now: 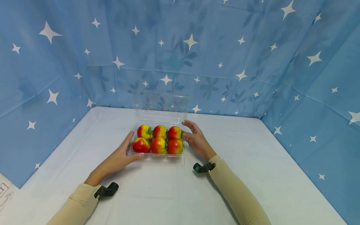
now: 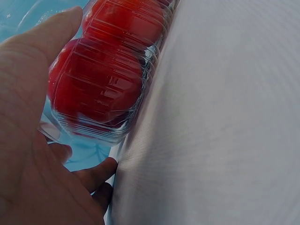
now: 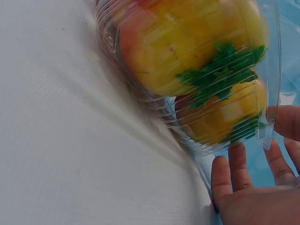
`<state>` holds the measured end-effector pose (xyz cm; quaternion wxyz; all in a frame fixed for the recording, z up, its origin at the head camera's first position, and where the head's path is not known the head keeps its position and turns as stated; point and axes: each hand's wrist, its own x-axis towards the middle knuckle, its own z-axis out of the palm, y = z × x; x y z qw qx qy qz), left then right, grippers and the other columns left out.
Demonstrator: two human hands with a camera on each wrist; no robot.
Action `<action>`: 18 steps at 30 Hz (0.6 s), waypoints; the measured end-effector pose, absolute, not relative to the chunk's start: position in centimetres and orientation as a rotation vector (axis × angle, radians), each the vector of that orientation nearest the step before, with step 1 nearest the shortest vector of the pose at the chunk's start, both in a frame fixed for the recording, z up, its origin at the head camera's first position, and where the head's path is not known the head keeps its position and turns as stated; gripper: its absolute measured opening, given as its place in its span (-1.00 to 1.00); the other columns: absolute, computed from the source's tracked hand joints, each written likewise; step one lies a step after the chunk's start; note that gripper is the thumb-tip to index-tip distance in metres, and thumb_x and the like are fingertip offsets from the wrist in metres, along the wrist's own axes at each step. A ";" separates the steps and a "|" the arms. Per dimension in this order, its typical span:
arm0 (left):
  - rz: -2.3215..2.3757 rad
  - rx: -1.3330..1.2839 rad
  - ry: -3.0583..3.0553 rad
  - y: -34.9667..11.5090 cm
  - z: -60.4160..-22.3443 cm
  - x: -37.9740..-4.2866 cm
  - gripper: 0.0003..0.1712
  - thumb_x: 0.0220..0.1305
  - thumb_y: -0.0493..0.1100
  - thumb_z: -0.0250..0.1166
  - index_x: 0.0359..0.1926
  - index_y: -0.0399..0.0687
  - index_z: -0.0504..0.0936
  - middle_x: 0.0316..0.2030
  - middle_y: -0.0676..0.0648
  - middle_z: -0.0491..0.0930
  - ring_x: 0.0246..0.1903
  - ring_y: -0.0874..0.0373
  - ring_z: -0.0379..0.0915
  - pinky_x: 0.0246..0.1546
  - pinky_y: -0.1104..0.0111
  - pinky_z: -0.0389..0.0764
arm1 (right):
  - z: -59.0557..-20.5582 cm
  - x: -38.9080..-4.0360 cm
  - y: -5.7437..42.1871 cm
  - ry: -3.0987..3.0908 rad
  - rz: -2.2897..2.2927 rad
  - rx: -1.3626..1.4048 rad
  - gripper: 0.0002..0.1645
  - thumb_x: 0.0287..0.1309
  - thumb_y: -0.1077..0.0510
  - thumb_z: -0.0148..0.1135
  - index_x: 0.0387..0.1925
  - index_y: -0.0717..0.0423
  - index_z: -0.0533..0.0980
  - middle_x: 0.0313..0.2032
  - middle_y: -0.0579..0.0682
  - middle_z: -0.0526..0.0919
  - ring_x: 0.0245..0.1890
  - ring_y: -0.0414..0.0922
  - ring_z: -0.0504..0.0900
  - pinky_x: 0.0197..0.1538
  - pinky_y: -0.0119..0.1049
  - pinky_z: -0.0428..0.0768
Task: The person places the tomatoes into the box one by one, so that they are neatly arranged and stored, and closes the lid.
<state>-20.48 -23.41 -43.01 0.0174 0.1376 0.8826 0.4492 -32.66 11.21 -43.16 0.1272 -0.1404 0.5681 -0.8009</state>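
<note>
A clear plastic clamshell box (image 1: 157, 155) sits on the table with its transparent lid (image 1: 163, 115) raised at the back. Inside lie two rows of red-and-yellow fruits (image 1: 158, 145) with green calyxes, like persimmons. My left hand (image 1: 119, 158) is at the box's front left corner, thumb along the front side and fingers by the left side. In the left wrist view its thumb (image 2: 65, 30) lies close against the ribbed wall. My right hand (image 1: 198, 142) is at the right end, fingers spread, thumb (image 3: 283, 121) by the rim. Neither hand visibly lifts the box.
A white cloth covers the table (image 1: 174, 193). Blue curtains (image 1: 180, 56) with white stars and leaf prints hang behind it and along both sides. Each wrist wears a black strap (image 1: 107, 190). A pale sheet with line drawings (image 1: 5, 193) shows at the far left.
</note>
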 end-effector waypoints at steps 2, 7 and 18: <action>1.395 0.426 2.743 -23.4 -43.0 -20.5 0.33 0.41 0.26 0.39 0.74 -0.16 -0.31 0.71 -0.29 -0.32 0.63 -0.41 -0.25 0.52 -0.35 -0.03 | -43.2 -32.6 11.2 1.660 -2.325 -0.399 -0.26 0.46 0.47 0.11 0.57 0.15 0.21 0.55 0.10 0.22 0.15 0.03 0.46 0.11 -0.34 0.62; 1.386 0.427 2.754 -23.3 -43.1 -20.6 0.33 0.41 0.27 0.40 0.74 -0.18 -0.30 0.71 -0.30 -0.31 0.63 -0.41 -0.26 0.51 -0.36 -0.04 | -43.1 -32.5 11.3 1.663 -2.317 -0.362 -0.37 0.44 0.46 0.12 0.46 0.16 0.28 0.53 0.09 0.24 0.14 0.02 0.46 0.13 -0.34 0.63; 1.398 0.394 2.750 -23.3 -43.0 -20.3 0.34 0.39 0.27 0.40 0.74 -0.13 -0.31 0.69 -0.35 -0.28 0.61 -0.47 -0.18 0.49 -0.37 0.03 | -43.0 -32.5 11.4 1.668 -2.287 -0.333 -0.38 0.37 0.52 -0.02 0.40 0.16 0.29 0.49 0.09 0.23 0.16 0.05 0.47 0.15 -0.27 0.64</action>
